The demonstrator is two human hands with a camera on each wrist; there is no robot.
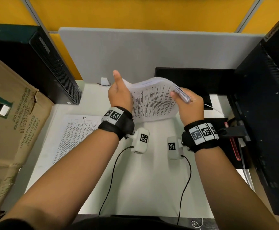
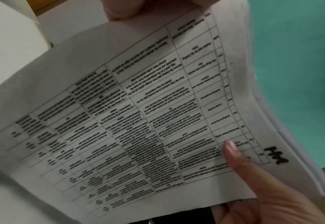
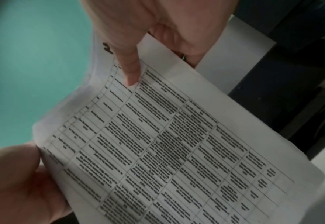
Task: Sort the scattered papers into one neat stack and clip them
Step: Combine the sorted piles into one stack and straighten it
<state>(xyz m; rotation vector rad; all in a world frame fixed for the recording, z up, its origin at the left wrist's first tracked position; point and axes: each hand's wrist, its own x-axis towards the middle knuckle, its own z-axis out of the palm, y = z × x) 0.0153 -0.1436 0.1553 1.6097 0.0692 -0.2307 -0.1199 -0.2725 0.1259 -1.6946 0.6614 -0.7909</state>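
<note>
Head view: left hand and right hand grip opposite ends of the paper stack, raised above the desk near its far edge, one loose sheet flat toward the left edge; wrist views: right thumb and left hand's thumb pressed onto the printed top page.

Camera placement: one overhead view, two close wrist views

The counter is viewed steeply from above, facing twelve o'clock; the printed stack, shared by all views, is seen very near from seven o'clock and five o'clock.
</note>
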